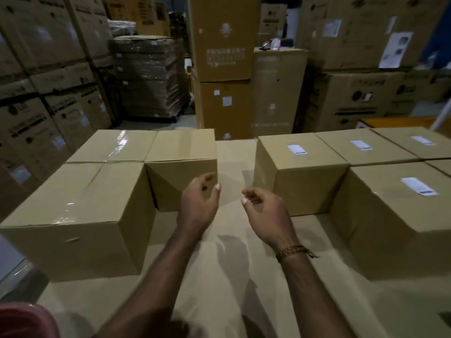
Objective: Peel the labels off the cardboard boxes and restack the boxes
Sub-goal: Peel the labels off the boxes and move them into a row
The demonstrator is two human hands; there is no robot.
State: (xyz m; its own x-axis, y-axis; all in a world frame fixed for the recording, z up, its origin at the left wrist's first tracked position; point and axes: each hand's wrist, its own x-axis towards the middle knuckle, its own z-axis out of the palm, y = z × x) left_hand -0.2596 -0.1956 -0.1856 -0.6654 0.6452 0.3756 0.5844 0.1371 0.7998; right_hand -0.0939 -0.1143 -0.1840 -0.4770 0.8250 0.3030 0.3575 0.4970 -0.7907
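labelled boxes [299, 172] lie right of both hands' empty fingers [249, 193].

Both forearms were bare, with no sleeves reaching into view. The right wrist carried a thin brown beaded bracelet [291, 251] with a short knotted cord end sticking out at its outer side. The left wrist wore nothing. A blurred patch of pink fabric [26, 320] showed at the lower left corner
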